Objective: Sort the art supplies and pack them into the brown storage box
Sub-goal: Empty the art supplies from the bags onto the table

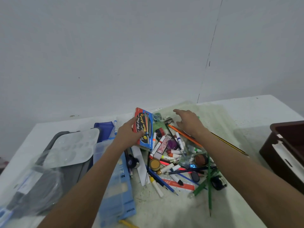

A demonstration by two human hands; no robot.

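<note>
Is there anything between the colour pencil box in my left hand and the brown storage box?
Yes. Your right hand and forearm reach across the pile between the colour pencil box, held in your left hand, and the brown storage box at the table's right edge.

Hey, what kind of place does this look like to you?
Probably a plain room at home or a small craft corner, not a shop: a white table against a bare grey wall, heaped with loose markers and pencils, and a clear plastic paint palette.
</note>
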